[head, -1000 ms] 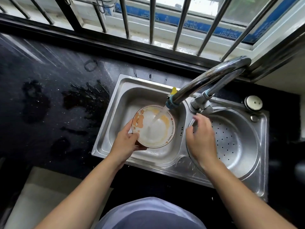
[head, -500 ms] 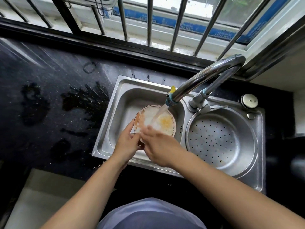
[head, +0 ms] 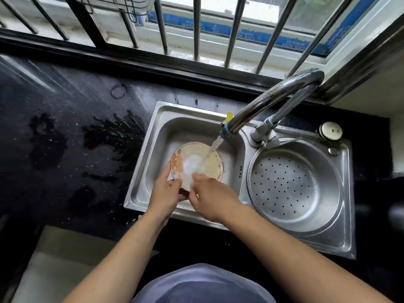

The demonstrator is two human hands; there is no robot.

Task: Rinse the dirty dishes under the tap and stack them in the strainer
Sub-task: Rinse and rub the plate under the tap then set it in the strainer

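Head view: set in the wet black counter (head: pixel 65 132), the sink (head: pixel 159 119) has the plate (head: pixel 211 164) in its left basin, under the running tap (head: pixel 273 97). The strainer (head: pixel 293 184), at the right end, holds no dishes. The left hand (head: pixel 166 195) grips the plate's near rim. The right hand (head: pixel 211 199), at the tap's base a second ago, now rests loose fingers on the plate's face. Rinsing looks under way, with stacking to follow.

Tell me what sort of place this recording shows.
Most likely a home kitchen: a stainless-steel double-basin sink set in a black speckled stone counter, a curved chrome tap running water onto a round patterned bowl, and a barred window behind.
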